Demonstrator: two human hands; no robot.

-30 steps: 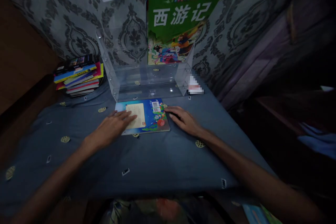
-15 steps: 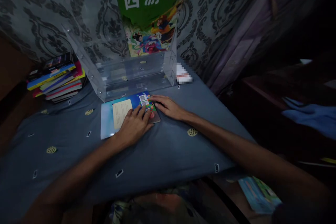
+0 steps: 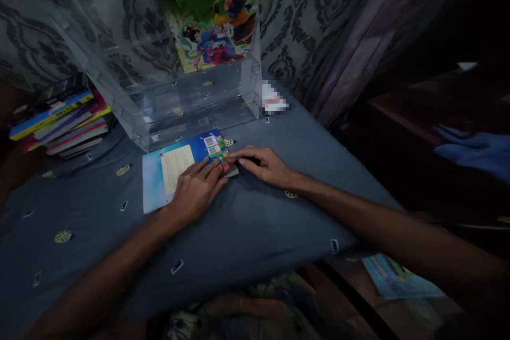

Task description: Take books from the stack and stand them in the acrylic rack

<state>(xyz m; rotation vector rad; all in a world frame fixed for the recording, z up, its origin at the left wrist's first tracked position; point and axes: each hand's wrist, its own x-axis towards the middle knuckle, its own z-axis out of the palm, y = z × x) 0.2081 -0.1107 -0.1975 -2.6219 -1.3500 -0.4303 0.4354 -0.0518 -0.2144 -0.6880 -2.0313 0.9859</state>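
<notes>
A paperback book (image 3: 175, 167) with a blue back cover, a cream text panel and a white barcode label lies closed on the blue cloth. My left hand (image 3: 195, 188) rests flat on its lower right part, fingers stretched across the cover. At the book's right edge, my right hand (image 3: 269, 164) has its fingers extended with the tips touching the cover, and the thumb is apart below them. Just behind the book stands a clear acrylic rack (image 3: 191, 130); a large green book (image 3: 199, 16) with illustrated figures leans upright at its back.
To the left, a stack of books (image 3: 75, 122) sits on the cloth-covered table (image 3: 255, 228). Right of the rack lies a blurred white item (image 3: 273, 98). Below the table edge at right is a light blue booklet (image 3: 398, 276). A patterned curtain (image 3: 326, 10) hangs behind.
The view has tilted down and shifted slightly. My right fingertips have slid from near the book's upper right corner down along its right edge. My left hand stays on the cover.
</notes>
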